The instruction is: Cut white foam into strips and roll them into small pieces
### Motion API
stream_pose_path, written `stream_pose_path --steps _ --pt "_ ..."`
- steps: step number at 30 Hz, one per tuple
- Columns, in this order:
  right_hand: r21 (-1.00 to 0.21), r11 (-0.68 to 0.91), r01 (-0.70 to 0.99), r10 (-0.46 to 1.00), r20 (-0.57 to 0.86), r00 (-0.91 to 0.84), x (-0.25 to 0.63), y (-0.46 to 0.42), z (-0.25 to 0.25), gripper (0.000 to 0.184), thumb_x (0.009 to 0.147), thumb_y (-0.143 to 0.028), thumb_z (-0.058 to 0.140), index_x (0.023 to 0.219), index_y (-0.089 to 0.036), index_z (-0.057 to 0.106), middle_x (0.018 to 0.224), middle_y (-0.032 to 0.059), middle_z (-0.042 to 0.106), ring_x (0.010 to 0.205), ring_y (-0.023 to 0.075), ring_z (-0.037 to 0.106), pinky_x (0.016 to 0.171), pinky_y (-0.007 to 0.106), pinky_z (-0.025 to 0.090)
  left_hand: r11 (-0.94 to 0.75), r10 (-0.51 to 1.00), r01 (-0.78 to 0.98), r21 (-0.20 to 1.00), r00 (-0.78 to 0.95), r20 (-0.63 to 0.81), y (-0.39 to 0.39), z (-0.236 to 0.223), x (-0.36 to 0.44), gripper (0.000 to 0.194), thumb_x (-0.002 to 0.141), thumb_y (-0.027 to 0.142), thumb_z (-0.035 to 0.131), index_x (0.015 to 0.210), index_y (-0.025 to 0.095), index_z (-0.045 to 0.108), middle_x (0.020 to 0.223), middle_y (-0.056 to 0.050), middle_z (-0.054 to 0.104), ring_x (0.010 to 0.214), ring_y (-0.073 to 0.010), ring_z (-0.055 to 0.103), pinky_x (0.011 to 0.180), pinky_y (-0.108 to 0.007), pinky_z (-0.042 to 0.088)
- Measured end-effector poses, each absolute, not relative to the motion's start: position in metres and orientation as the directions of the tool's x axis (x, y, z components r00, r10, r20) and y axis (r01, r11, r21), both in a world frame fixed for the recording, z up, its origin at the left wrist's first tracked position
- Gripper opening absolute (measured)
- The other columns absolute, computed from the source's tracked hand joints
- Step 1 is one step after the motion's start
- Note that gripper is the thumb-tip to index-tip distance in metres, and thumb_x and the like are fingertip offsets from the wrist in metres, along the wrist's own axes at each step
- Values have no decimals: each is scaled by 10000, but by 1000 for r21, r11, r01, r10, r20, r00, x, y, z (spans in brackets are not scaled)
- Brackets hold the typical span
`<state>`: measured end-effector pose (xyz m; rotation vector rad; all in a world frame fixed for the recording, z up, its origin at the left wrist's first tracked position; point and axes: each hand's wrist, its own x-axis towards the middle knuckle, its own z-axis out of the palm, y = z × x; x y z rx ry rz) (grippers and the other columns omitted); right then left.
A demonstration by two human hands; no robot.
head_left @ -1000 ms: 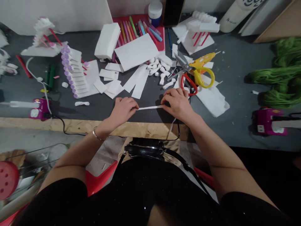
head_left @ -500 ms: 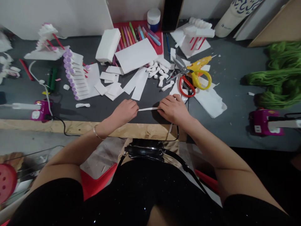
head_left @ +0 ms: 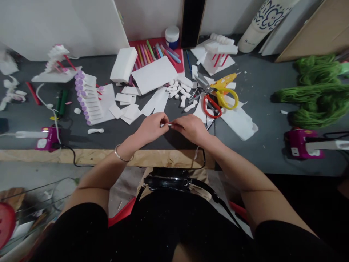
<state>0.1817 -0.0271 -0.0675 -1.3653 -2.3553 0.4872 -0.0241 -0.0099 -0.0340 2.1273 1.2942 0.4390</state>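
A thin white strip (head_left: 169, 124), perhaps rolled paper or foam, shows as a short bit between my fingertips, just above the dark tabletop. My left hand (head_left: 152, 126) pinches it from one side, thumb and forefinger curled. From the other side my right hand (head_left: 191, 127) grips it with its fingers pressed together. Most of the strip is hidden by the fingers. Beyond the hands lie long flat white strips (head_left: 160, 102) and a pile of small knotted white pieces (head_left: 174, 87). One similar knotted piece (head_left: 95, 131) rests alone to the left.
Scissors (head_left: 221, 100) with red and yellow handles lie beyond my right hand, near a yellow glue gun (head_left: 226, 80). A white stepped model (head_left: 89, 98) with purple ends stands left. Purple devices (head_left: 47, 138) sit near the front edge; green yarn (head_left: 313, 91) lies right.
My hands have come together from either side, so the white strip stretched between them now shows only as a short piece. The view has tilted up slightly.
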Motion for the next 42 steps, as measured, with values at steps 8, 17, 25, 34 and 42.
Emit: stream_pose_path --steps 8,17,25,34,42 --pt "-862 213 460 956 86 -280 198 -21 -61 188 960 -328 637 894 -215 772 765 20 798 637 159 668 632 273 458 -195 938 487 851 346 16 2 -38 -16 305 876 449 770 1063 208 784 933 -41 812 810 -163 687 782 -294 535" --pt "-911 150 384 980 88 -176 198 -23 -59 301 957 -499 654 952 -219 766 763 23 782 598 150 648 613 290 474 -107 957 346 932 291 2 6 -43 2 210 865 403 768 874 195 794 786 -33 799 740 -162 719 708 -285 540" --pt "-928 88 363 991 44 -125 195 -23 -59 312 946 -518 665 1022 -228 751 676 -2 751 589 163 672 613 296 484 -132 947 245 960 319 48 5 -52 -1 306 921 469 719 965 172 776 875 -73 818 805 -178 768 779 -301 606" --pt "-900 110 423 993 82 -85 184 -22 -51 206 949 -373 646 926 -192 740 557 -36 680 486 108 581 573 262 408 -313 947 378 871 191 257 6 -58 1 177 901 370 752 852 200 764 819 -15 805 700 -125 731 649 -221 566" --pt "-915 36 401 995 -4 -99 175 -22 -44 217 977 -376 625 992 -190 735 566 -46 684 437 96 562 523 248 400 -423 905 501 755 193 379 6 -64 -1 155 957 305 676 893 198 768 848 -13 814 757 -130 753 687 -223 585"
